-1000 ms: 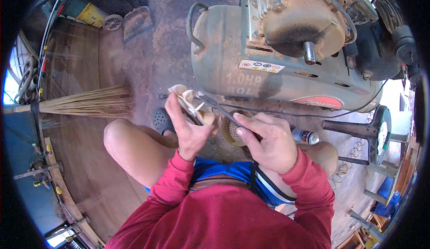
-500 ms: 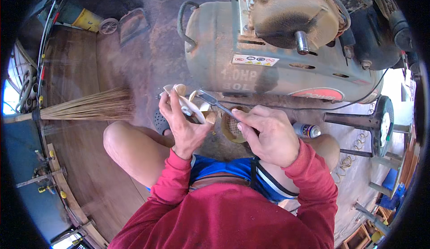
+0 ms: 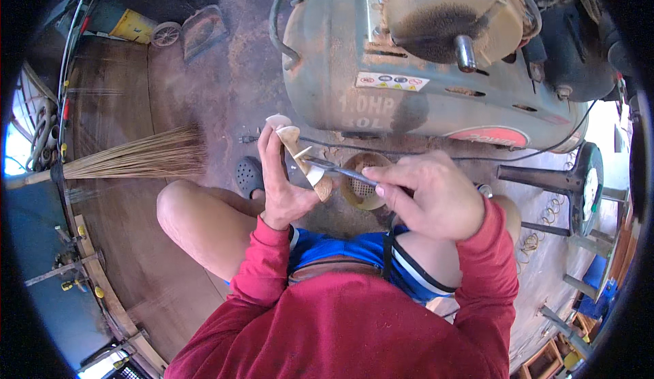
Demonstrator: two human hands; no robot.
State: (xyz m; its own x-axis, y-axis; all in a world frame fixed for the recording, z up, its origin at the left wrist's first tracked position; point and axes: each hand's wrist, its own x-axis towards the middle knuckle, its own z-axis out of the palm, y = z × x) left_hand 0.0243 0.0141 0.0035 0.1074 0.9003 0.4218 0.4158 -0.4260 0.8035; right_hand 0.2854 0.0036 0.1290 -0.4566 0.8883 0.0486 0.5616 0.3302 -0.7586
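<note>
My left hand (image 3: 279, 198) grips a pale, curved piece with fins and tan ends (image 3: 301, 153), holding it tilted in front of me. My right hand (image 3: 422, 195) is wrapped round a long grey metal tool with a flattened end (image 3: 344, 171), whose tip reaches onto the middle of the pale piece. Below my hands a round tan container with a perforated bottom (image 3: 361, 198) sits on the floor.
A dusty compressor (image 3: 320, 65) lies across the top, a cable (image 3: 518, 157) before it. Left are a straw broom (image 3: 136, 161), a clog (image 3: 246, 174) and a dustpan (image 3: 203, 35). Right are a dark stand (image 3: 582, 188) and a coiled hose (image 3: 528, 243).
The pale piece has turned to a steeper, more edge-on angle in my left hand. My right hand has shifted right and slightly up, and the tool's tip now lies within the piece's outline.
</note>
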